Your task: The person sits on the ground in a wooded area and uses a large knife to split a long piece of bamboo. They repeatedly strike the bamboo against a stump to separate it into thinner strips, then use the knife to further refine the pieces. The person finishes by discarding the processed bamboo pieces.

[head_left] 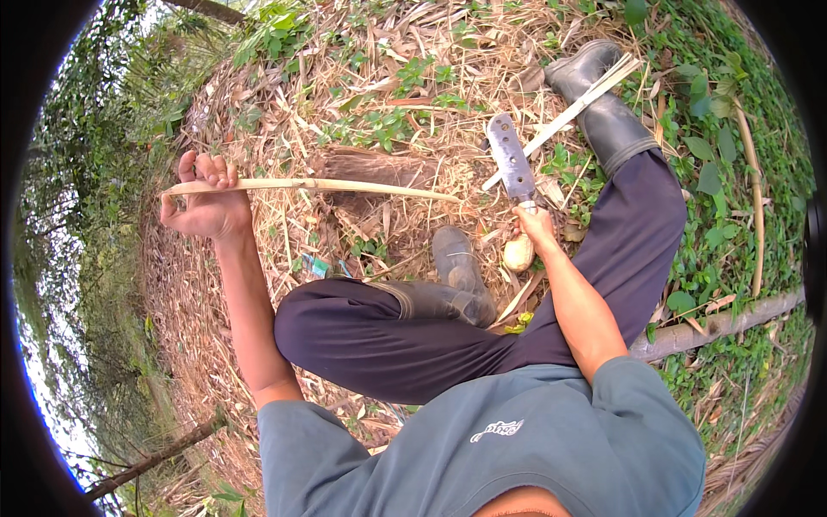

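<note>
One strip (pale) occupies left fingers; one knife, right fingers.

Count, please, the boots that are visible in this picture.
2: the right boot is at the upper right of the picture; the left boot is near the centre, its toe pointing upward.

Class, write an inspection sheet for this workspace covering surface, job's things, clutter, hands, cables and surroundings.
Surface: ground strewn with dry leaves and green plants.
Job's things: long pale strip; knife with holes in its blade.
Clutter: loose pale strips across the right boot; brown log; small blue-green scrap, kind unclear.
Hands: left hand holds the long strip; right hand grips the knife.
Cables: nothing seen.
Surroundings: trees at left, grey pole at right.
</note>
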The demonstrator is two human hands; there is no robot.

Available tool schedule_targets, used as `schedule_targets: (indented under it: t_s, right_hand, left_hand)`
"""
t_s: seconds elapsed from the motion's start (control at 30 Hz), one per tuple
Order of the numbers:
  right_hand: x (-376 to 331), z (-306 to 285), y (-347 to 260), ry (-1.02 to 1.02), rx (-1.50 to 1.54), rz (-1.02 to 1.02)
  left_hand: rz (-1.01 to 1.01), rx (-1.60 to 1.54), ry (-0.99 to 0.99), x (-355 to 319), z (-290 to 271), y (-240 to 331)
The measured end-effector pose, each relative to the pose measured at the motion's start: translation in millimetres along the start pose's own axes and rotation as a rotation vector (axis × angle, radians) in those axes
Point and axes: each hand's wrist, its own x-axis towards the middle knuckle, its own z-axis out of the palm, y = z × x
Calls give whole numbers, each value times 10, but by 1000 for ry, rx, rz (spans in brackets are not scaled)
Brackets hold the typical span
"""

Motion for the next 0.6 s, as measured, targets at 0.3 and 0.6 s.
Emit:
schedule_targets:
  t_s: [0.3, 0.6]
  right_hand:
    - [-13, 8, 4, -17, 10, -8]
    - [-108, 93, -58, -29, -4, -1]
  left_hand:
    - [-149, -125, -349, 112, -277, 55]
    - [60, 895, 813, 551, -307, 4]
